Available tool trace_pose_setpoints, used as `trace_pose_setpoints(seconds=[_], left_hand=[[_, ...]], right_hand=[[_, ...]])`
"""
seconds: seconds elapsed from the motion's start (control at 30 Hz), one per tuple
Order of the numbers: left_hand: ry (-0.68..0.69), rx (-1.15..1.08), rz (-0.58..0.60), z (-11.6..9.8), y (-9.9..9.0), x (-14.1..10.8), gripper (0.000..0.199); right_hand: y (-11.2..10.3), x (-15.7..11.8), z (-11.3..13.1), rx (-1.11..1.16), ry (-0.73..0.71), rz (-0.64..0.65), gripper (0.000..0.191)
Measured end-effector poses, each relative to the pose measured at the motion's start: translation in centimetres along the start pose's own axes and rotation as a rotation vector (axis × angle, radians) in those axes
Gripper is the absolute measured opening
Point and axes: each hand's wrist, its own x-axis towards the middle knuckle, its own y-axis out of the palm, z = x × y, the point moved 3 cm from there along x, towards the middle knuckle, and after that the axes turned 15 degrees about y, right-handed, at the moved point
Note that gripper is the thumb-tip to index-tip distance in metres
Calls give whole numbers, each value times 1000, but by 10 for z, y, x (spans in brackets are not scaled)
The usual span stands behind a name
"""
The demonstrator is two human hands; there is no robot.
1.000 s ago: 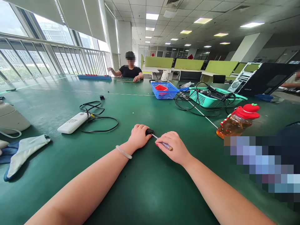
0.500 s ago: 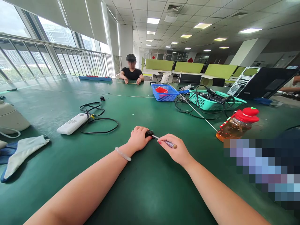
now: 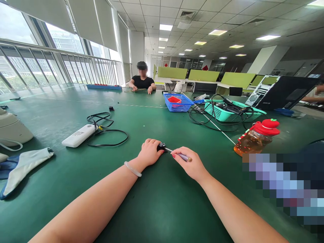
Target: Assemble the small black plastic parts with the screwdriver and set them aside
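Note:
On the green tabletop [image 3: 162, 209], my left hand [image 3: 149, 152] is closed around a small black part [image 3: 161, 146] and presses it down. Only its right end shows, with some shiny bits; its exact kind is not clear. My right hand [image 3: 188, 163] grips a screwdriver [image 3: 186, 157] by its purplish, see-through handle. The thin metal shaft points left, and its tip meets the right side of the black part. A pale bracelet is on my left wrist.
To the left lie a white power strip [image 3: 79, 135] with a black cable and a glove [image 3: 27, 165]. A blue basket [image 3: 178, 107], a teal basket [image 3: 225, 115] with cables and a red-lidded bottle [image 3: 255, 138] stand to the right. Across the table sits a person [image 3: 142, 81].
The view has tilted up slightly, so things sit a little lower. Both hands keep their hold, with the screwdriver tip still at the black part. The person opposite has moved their hands.

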Motion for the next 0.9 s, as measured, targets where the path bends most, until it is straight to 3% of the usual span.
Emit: trace_pose_setpoints(seconds=[0.9], left_hand=[[-4, -47, -26, -4, -5, 0, 34]], right_hand=[[1, -5, 9, -236, -144, 33, 14]])
